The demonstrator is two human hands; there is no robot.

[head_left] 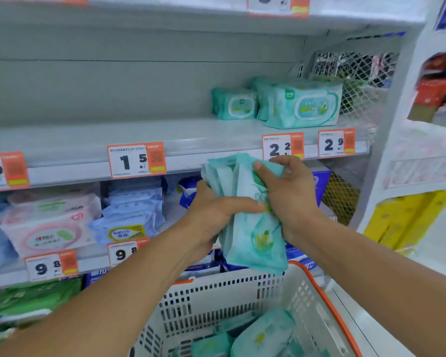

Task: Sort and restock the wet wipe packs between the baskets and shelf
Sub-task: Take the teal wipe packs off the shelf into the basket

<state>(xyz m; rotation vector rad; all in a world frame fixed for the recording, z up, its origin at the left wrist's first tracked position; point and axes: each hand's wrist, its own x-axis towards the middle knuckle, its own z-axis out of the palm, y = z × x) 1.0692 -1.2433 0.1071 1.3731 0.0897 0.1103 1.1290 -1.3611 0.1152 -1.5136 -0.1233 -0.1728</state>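
Fingers of my left hand (218, 215) curl round the lower middle of a stack of small teal wet wipe packs (245, 212), thumb across the front and pressing the bundle together. My right hand (286, 194) grips the same stack from the right side, thumb hooked over its upper front face, fingers wrapped behind. Both hands hold the stack upright, fanned slightly at the top, in front of the shelf edge (191, 150) and above the far rim of the white basket (216, 297). That basket has perforated walls and an orange handle (327, 305) along its right side; more teal packs (263, 333) lie loose inside it near the bottom of view. On the shelf above the stack, two groups of teal packs stand at the right end: a smaller pack (236, 104) and, just beside it, larger packs (304, 105) against the wire mesh side panel (355, 99). Price tags (137, 161) with orange blocks hang along the shelf edge. On the lower shelf, pink-trimmed packs (52, 225) and pale blue packs (131, 215) sit to the left of my forearms.
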